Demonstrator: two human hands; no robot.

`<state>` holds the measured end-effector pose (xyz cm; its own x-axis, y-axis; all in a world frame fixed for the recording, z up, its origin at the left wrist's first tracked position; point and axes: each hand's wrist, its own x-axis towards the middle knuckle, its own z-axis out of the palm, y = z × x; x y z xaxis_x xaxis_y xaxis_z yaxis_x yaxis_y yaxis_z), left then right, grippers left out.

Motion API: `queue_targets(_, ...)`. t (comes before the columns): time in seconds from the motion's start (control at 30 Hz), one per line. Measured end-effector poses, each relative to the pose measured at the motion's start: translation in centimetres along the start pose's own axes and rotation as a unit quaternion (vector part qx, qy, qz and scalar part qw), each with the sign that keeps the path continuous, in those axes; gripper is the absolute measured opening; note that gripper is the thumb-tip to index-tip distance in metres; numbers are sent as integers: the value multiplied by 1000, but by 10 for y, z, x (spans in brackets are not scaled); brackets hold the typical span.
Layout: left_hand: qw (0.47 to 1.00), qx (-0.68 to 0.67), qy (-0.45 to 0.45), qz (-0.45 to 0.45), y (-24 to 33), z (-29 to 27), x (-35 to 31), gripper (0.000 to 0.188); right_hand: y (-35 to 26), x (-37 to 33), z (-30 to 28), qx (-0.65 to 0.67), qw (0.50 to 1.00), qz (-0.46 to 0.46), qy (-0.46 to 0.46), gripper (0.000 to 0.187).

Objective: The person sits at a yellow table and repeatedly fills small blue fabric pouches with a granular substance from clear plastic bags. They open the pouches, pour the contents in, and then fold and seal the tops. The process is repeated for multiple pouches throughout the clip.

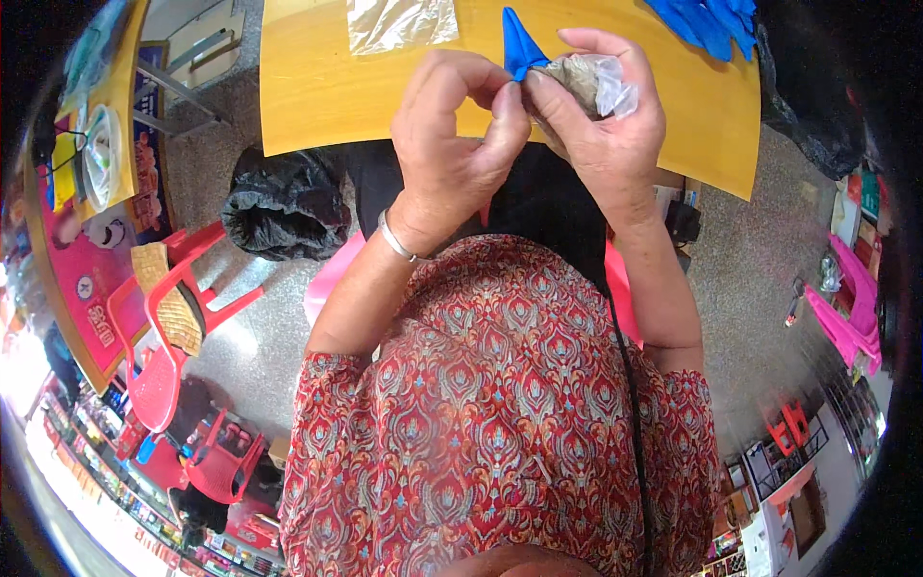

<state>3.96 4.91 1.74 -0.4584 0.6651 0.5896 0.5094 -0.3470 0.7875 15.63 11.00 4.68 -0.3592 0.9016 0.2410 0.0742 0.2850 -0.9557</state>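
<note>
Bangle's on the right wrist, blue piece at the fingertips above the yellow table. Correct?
Wrong wrist: the head view shows the bangle on the left wrist. The blue piece is at the fingertips above the yellow table.

This looks like a small shop, its floor space also used as a workroom. Long shelves of small, many-coloured packaged goods (96, 473) line the lower left edge, too blurred to make out singly, and a bright pink printed panel (85, 274) stands at the left like a shop display. Red plastic armchairs (154, 389) sit on a speckled grey hard floor (740, 255), while a yellow smooth-topped table (317, 101) and a crumpled black plastic bag (252, 183) suggest handwork.
</note>
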Motion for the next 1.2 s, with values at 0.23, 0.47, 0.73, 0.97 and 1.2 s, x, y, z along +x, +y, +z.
queue_targets(0.23, 999, 30, -23, -35, 7, 6, -13, 13, 25, -3, -2, 48, 998, 32, -8, 19)
queue_targets(0.47, 978, -151, 105, -103, 2, -4, -5, 10, 9, 1, 1, 167, 980, 104, -36, 16)
queue_targets(0.73, 711, -546, -86, -436, 7, -5, -1, 39, 17, 7, 2, 26, 996, 66, -61, 19)
queue_targets(0.97, 694, -551, -40, -461, 9, -16, -10, 32, 20, 0, 6, 31, 998, 26, -48, 21)
queue_targets(1.2, 709, -500, -7, -497, 14, -23, -18, 32, 16, -3, 11, -47, 995, -44, -81, 16)
